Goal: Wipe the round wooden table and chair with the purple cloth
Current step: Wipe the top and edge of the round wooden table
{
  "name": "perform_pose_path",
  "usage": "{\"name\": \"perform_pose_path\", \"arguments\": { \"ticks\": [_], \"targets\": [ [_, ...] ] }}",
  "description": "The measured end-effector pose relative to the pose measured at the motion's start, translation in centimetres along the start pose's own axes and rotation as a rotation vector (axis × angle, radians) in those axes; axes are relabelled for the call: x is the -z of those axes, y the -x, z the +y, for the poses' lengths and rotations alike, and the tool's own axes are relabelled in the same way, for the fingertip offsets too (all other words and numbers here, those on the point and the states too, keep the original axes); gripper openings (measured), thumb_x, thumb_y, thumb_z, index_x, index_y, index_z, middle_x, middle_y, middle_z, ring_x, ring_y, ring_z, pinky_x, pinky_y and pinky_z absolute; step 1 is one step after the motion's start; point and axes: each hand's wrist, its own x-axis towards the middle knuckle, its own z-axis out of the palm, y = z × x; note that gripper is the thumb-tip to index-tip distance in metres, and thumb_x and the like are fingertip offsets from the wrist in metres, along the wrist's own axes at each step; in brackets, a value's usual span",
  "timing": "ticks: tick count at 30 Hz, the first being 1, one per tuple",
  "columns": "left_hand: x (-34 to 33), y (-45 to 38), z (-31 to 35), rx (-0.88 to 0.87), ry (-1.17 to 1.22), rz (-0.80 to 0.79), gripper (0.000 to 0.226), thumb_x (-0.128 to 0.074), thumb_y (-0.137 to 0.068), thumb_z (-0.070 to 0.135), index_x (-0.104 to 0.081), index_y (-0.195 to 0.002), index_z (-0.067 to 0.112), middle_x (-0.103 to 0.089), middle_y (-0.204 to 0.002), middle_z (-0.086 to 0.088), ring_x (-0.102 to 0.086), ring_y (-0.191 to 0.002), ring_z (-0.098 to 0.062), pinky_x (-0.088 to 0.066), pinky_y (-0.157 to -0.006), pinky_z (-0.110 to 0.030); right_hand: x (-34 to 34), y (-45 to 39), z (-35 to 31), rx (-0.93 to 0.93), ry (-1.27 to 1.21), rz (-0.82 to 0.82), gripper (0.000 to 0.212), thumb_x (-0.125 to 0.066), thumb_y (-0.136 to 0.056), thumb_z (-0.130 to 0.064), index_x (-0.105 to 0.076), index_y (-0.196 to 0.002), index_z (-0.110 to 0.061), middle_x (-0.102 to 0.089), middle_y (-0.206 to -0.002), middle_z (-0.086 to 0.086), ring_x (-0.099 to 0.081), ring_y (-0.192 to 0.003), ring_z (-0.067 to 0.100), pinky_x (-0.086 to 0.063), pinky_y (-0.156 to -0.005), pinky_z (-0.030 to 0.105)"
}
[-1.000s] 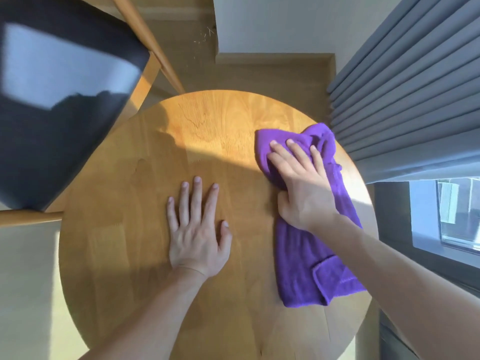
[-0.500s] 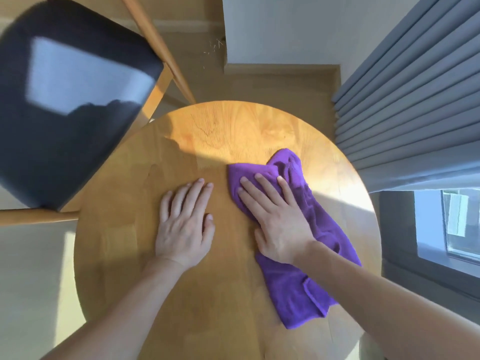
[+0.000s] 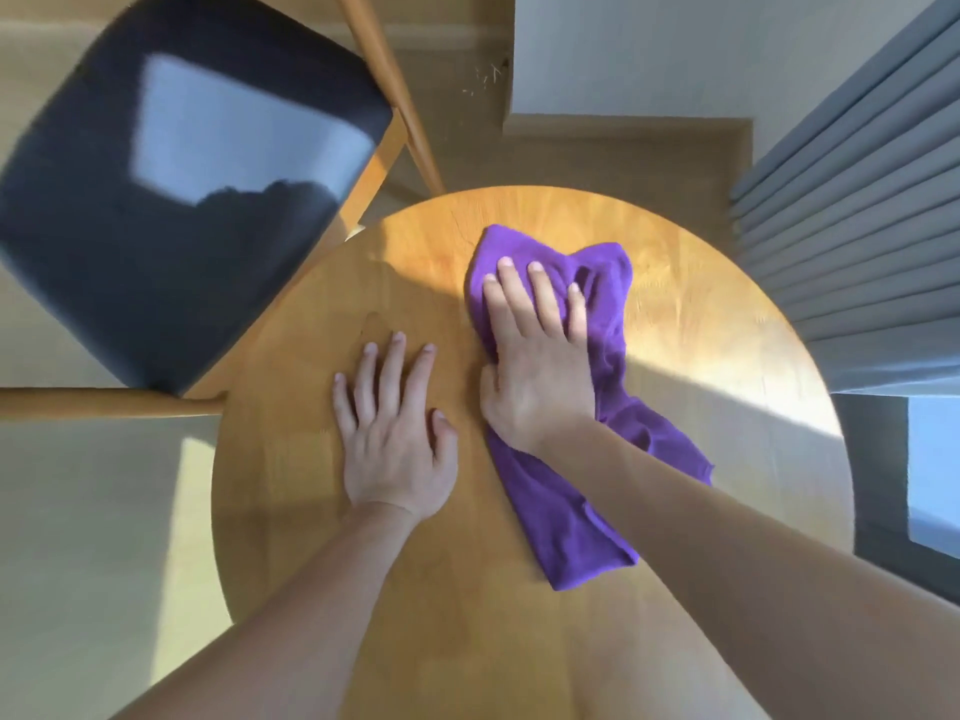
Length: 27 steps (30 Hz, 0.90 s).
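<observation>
I see one purple soft cloth (image 3: pixel 597 449) lying on the round wooden tabletop (image 3: pixel 727 356), right of its middle, with its far end in the sunlit part and its near end trailing toward me in loose folds. My right hand (image 3: pixel 535 366) lies flat on the far half of it, the fingers (image 3: pixel 543 298) straight and close together, pressing the fabric down, not curling around it. My left hand (image 3: pixel 395 444) rests just beside, on the bare wood, palm down with the fingers spread wide; it holds nothing and, I think, only steadies me.

I judge the cloth to be light, limp and a little grippy, so it will bunch up and fold under itself if I push only one corner. The best place to hold it is where the palm is now, over the thick crumpled part, with even pressure, so the loose tail follows behind. The varnished wood looks smooth and the cloth should slide easily on it.

By count: one cloth, one table, two hands, and one wooden chair with a dark seat cushion (image 3: pixel 171 200), which stands at the far left, touching or very near the table edge. The chair is not yet wiped, as far as I can judge.
</observation>
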Motion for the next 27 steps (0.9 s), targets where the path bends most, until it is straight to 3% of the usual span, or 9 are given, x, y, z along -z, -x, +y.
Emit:
{"name": "perform_pose_path", "arguments": {
  "ticks": [3,5,8,11,14,16,20,22,27],
  "targets": [
    [0.2,0.1,0.0,0.007,0.021,-0.005,0.071,-0.039,-0.088,0.035,-0.027,-0.158,0.032,-0.02,-0.169,0.002,-0.013,-0.157,-0.025,-0.009,-0.125,-0.057,0.3,3.8,2.8,0.408,0.07,-0.159,0.085,-0.04,-0.078,-0.032,-0.029,-0.161,-0.014,-0.019,-0.171,0.002,-0.012,-0.158,0.027,-0.002,-0.127,0.052],
    [0.3,0.1,0.1,0.004,0.031,-0.007,0.071,-0.039,-0.089,0.035,-0.027,-0.158,0.031,-0.019,-0.169,0.002,-0.013,-0.156,-0.026,-0.009,-0.125,-0.058,1.4,3.7,6.5,0.532,0.092,-0.197,0.086,-0.041,-0.076,-0.032,-0.031,-0.16,-0.018,-0.023,-0.169,-0.001,-0.015,-0.158,0.024,-0.006,-0.128,0.051],
    [0.2,-0.2,0.1,-0.002,0.036,0.005,0.07,-0.039,-0.089,0.035,-0.027,-0.158,0.03,-0.019,-0.169,0.001,-0.013,-0.156,-0.027,-0.007,-0.125,-0.058,2.5,0.8,9.4,0.147,-0.003,-0.026,0.086,-0.053,-0.071,-0.028,-0.041,-0.155,-0.021,-0.031,-0.166,-0.003,-0.021,-0.156,0.023,-0.007,-0.127,0.049],
    [0.1,0.0,0.1,-0.002,0.025,0.013,0.07,-0.04,-0.089,0.034,-0.028,-0.158,0.029,-0.019,-0.169,0.001,-0.013,-0.156,-0.027,-0.006,-0.125,-0.057,1.9,-1.7,5.7,-0.343,-0.09,0.171,0.081,-0.052,-0.073,-0.031,-0.043,-0.153,-0.021,-0.032,-0.166,-0.004,-0.02,-0.156,0.023,-0.004,-0.127,0.049],
    [0.2,0.0,0.1,-0.005,0.018,0.017,0.072,-0.04,-0.087,0.034,-0.028,-0.158,0.029,-0.02,-0.169,0.0,-0.014,-0.156,-0.027,-0.008,-0.125,-0.058,0.2,-1.2,0.4,-0.459,-0.112,0.21,0.087,-0.051,-0.073,-0.032,-0.037,-0.157,-0.017,-0.027,-0.168,0.0,-0.018,-0.156,0.027,-0.004,-0.126,0.052],
    [0.2,0.0,0.1,-0.008,0.021,0.026,0.072,-0.041,-0.087,0.033,-0.029,-0.157,0.029,-0.022,-0.168,0.0,-0.015,-0.156,-0.028,-0.009,-0.124,-0.058,-0.6,0.9,-1.0,-0.284,-0.114,0.119,0.087,-0.046,-0.073,-0.033,-0.035,-0.157,-0.015,-0.025,-0.169,0.002,-0.016,-0.156,0.028,-0.005,-0.126,0.055],
    [0.1,0.1,0.0,-0.014,0.032,0.046,0.07,-0.04,-0.088,0.031,-0.029,-0.158,0.028,-0.021,-0.169,0.0,-0.015,-0.156,-0.028,-0.008,-0.125,-0.058,0.6,4.2,4.3,0.379,-0.01,-0.127,0.085,-0.042,-0.074,-0.032,-0.038,-0.157,-0.016,-0.026,-0.168,0.0,-0.016,-0.157,0.025,-0.01,-0.126,0.055],
    [0.0,0.1,-0.1,-0.014,0.039,0.053,0.069,-0.038,-0.09,0.031,-0.028,-0.158,0.028,-0.021,-0.169,0.0,-0.014,-0.156,-0.027,-0.007,-0.125,-0.057,2.0,3.4,8.2,0.456,0.022,-0.167,0.087,-0.046,-0.07,-0.029,-0.04,-0.156,-0.019,-0.028,-0.168,-0.003,-0.019,-0.157,0.023,-0.006,-0.128,0.049],
    [0.0,0.0,0.0,-0.008,0.054,0.045,0.067,-0.038,-0.092,0.032,-0.028,-0.158,0.028,-0.02,-0.169,0.0,-0.012,-0.156,-0.027,-0.005,-0.125,-0.057,2.5,-2.2,7.0,-0.245,-0.051,0.074,0.086,-0.051,-0.072,-0.032,-0.035,-0.156,-0.026,-0.021,-0.169,-0.009,-0.011,-0.157,0.02,0.0,-0.127,0.047]
  ]
}}
